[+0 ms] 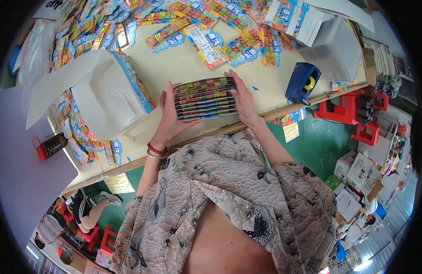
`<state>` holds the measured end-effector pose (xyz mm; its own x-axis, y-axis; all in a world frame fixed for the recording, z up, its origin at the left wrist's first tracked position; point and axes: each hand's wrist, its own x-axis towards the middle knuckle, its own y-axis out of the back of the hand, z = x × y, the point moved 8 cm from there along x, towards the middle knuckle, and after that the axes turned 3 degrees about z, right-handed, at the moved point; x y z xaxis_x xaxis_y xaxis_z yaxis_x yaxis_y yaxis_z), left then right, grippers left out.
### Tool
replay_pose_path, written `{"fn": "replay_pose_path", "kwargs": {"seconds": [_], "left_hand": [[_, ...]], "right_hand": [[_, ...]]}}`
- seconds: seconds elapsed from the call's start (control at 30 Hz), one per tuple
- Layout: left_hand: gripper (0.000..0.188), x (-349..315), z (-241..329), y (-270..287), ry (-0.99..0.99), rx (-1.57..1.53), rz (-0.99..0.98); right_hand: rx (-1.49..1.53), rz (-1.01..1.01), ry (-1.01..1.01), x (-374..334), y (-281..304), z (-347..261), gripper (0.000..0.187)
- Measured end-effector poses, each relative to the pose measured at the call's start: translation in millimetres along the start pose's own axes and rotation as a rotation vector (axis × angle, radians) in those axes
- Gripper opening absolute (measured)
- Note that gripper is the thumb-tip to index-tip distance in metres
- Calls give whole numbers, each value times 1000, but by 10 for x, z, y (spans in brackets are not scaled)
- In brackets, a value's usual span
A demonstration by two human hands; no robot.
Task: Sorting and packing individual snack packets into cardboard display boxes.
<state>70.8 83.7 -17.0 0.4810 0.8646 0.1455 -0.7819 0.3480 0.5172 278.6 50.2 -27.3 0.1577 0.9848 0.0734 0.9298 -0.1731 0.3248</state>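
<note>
Between my two hands is a stack of colourful blister-card packs, held by its two ends just over the table's front edge. My left hand wraps the stack's left end, its fingers partly beneath. At the right end my right hand presses with thumb and fingers. Left of the stack stands an open white carton with a printed blue side and a clear plastic liner inside. More loose packs lie flat beyond my hands.
A blue tape dispenser stands near the table's right front edge, beside a translucent plastic bin. Flat printed cartons lean behind it. A dark bottle with a red cap loop is far left. Red stools stand on the green floor.
</note>
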Motion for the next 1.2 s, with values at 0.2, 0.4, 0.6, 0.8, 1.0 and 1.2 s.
{"fn": "replay_pose_path", "kwargs": {"seconds": [0.2, 0.4, 0.6, 0.8, 1.0, 1.2], "left_hand": [[120, -3, -92, -12, 41, -30, -36], [109, -19, -67, 92, 21, -18, 11], [106, -14, -65, 49, -47, 14, -52], [95, -103, 119, 176, -32, -80, 10], [84, -209, 818, 1078, -126, 27, 90], [93, -180, 738, 2525, -279, 237, 290]], "right_hand": [[91, -188, -132, 51, -4, 189, 52], [25, -554, -25, 232, -14, -296, 118], [-418, -537, 130, 166, -117, -520, 103], [-375, -508, 234, 61, -175, -487, 96], [-267, -458, 514, 190, -307, -1287, 101], [-159, -513, 677, 826, -1436, -2221, 99]]}}
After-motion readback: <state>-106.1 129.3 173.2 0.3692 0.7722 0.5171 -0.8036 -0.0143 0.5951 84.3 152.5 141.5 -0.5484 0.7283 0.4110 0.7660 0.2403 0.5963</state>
